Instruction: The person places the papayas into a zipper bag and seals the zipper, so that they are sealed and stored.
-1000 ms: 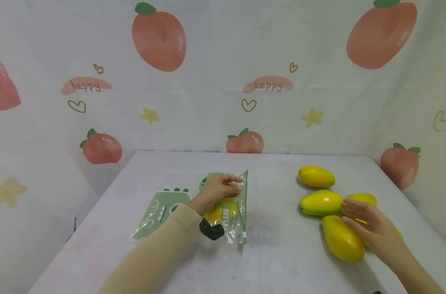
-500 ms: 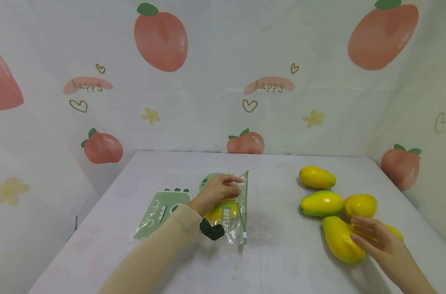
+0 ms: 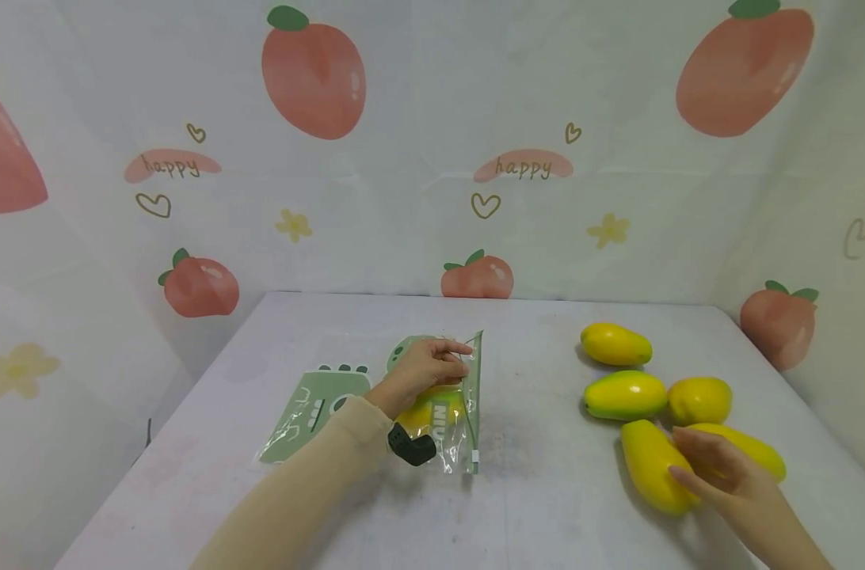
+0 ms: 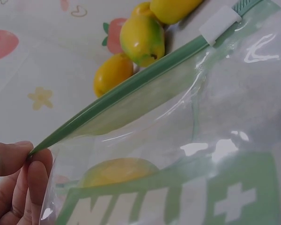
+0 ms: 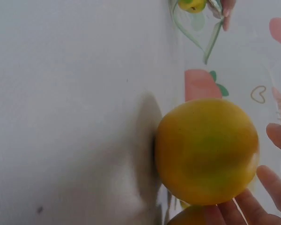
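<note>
My left hand point(image 3: 421, 368) pinches the open end of a clear bag with a green edge point(image 3: 474, 396); a yellow fruit point(image 3: 421, 413) lies inside. In the left wrist view thumb and fingers point(image 4: 35, 171) pinch one end of the green strip point(image 4: 117, 91), a white slider point(image 4: 220, 24) near its far end. My right hand point(image 3: 742, 487) is at the nearest loose yellow fruit point(image 3: 653, 467). The right wrist view shows its fingertips point(image 5: 239, 206) along one side of that fruit point(image 5: 206, 150), the thumb apart from it.
Several other yellow fruits lie at the right of the table: one at the back point(image 3: 615, 343), one green-edged point(image 3: 625, 395), one beside it point(image 3: 699, 400), one beyond my right hand point(image 3: 760, 454). A green monster-print bag point(image 3: 325, 396) lies flat at left.
My right hand has moved down from among the fruits to the nearest one, which has shifted slightly left in the last half second. The left hand and its bag have stayed in place.
</note>
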Available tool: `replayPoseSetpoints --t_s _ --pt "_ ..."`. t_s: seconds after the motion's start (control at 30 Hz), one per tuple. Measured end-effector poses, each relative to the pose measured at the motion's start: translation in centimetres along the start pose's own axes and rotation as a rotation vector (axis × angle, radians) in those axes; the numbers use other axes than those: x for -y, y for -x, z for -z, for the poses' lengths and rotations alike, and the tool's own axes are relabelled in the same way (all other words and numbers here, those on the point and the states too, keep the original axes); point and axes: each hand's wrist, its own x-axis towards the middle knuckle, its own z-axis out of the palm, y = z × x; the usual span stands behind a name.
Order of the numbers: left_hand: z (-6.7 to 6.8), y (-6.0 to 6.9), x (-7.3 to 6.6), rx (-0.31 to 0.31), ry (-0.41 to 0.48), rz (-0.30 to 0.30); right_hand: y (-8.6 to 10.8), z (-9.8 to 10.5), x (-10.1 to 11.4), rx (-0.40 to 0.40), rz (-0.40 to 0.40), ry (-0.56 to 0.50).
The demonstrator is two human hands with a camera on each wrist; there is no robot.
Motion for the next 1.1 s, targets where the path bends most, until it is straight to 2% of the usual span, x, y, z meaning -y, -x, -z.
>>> replayPoseSetpoints --t_s 0.3,0.57,0.67,0.8,1.1 --pt "0.0 0.0 0.0 0.006 0.004 0.0 -0.2 -1.2 0.4 0.028 0.074 0.0" --pt "0.0 0.0 -0.1 0.007 0.007 -0.001 -0.5 -1.8 1.5 0.178 -0.001 0.037" --pt "0.0 0.0 -0.1 0.008 0.007 -0.005 -0.5 -1.8 1.5 0.223 0.007 0.045" --pt "0.0 0.0 -0.1 0.007 0.004 -0.002 -0.6 -2.1 1.5 0.251 0.019 0.032" --pt "0.1 -0.1 0.0 0.008 0.006 -0.004 -0.9 -2.6 2.0 0.265 -0.05 0.018"
